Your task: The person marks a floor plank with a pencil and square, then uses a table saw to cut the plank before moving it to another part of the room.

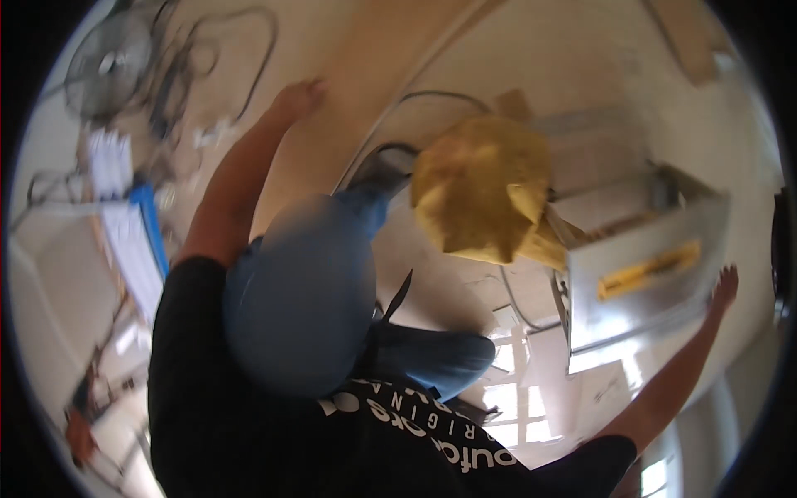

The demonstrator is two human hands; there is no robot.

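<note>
My left hand (300, 98) is stretched out at the far left, over or against a brown board (353, 62); motion blur smears its fingers. My right hand (725, 290) reaches far to the right, its fingers stretched out beside the right end of a silver metal box (639, 307). Whether it touches the box I cannot make out. A yellow label (649, 270) runs across the box's near side, and its top looks open. Left of the box is a crumpled yellow bag or cloth (481, 187), held by neither hand.
My bent knees (299, 299) in blue trousers fill the middle. A fan (110, 62) and tangled dark cables (170, 91) lie at the far left, above white and blue packages (137, 236). A hose or cable (444, 94) curves behind the yellow bundle. Shiny floor tiles (515, 407) reflect a window.
</note>
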